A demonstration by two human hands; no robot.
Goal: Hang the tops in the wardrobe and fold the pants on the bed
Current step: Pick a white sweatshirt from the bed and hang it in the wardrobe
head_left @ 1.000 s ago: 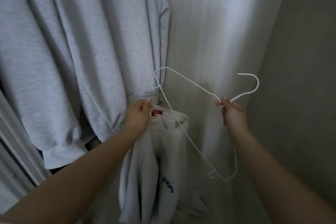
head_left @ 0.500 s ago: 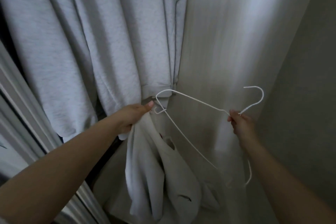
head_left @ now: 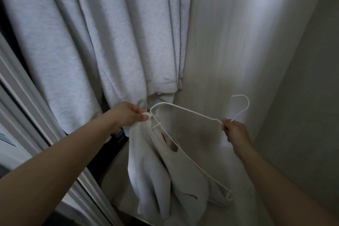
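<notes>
The left hand (head_left: pixel 128 115) pinched the edge of a white top (head_left: pixel 165 180), near its neck hole. The right hand (head_left: pixel 235 131) held a white wire hanger (head_left: pixel 185 110) by its neck, just under the hook. One end of the hanger was poked into the top, which hung down in a bunch between the two arms. The other end was bare. The top could slide off the thin wire and fall, because only one side was on. The hook could also catch on the gray tops (head_left: pixel 91 33) hanging farther back on the left. The pale wardrobe wall (head_left: pixel 229 42) stood behind, on the right.
</notes>
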